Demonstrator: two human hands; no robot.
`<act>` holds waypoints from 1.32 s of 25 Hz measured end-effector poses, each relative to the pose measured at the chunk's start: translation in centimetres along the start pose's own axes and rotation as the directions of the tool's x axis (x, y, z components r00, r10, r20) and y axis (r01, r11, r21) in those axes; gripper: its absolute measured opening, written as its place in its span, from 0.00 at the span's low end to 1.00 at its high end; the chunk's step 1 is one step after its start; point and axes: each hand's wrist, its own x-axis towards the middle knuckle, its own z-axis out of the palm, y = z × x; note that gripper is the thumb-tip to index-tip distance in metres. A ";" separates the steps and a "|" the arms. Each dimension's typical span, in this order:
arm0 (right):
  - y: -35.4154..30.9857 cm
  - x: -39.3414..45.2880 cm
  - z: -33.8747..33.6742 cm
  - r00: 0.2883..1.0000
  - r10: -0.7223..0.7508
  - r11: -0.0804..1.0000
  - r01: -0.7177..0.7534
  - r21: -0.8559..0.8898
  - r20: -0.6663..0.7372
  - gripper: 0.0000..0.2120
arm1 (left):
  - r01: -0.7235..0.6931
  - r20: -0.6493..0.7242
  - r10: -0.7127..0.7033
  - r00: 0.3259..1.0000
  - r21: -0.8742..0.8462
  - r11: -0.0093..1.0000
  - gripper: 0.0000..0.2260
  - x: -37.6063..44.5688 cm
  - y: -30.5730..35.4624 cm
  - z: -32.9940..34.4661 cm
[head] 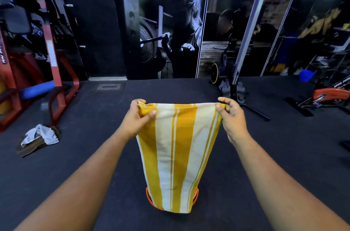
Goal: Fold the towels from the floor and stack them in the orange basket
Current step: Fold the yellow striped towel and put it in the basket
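We are standing in a gym with a dark floor [246, 164] and big pictures on the wall. Our left hand [139, 117] is pinching one top corner of the yellow striped towel [178, 151], and our right hand [230, 117] is pinching the other. The towel is hanging long and straight down between our hands. The orange basket [148, 197] is peeking out right behind its bottom edge, close to us. Another towel [40, 136] is lying crumpled on the floor, far off to our left.
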 end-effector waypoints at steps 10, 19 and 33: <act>2.4 -3.6 1.2 0.996 0.084 0.952 -0.083 0.293 0.009 0.31 | 0.042 0.051 -0.025 0.998 -0.379 0.924 0.09 -2.0 5.7 3.0; 3.5 -8.5 6.2 0.968 0.134 0.969 -0.173 0.177 0.210 0.13 | 0.228 0.219 -0.109 0.970 -0.650 0.725 0.37 -2.4 7.3 3.4; 1.0 -3.2 6.1 0.727 0.686 0.727 -0.686 -0.028 0.024 0.13 | 0.156 0.062 -0.150 0.987 -0.114 0.981 0.15 -11.9 -2.2 11.6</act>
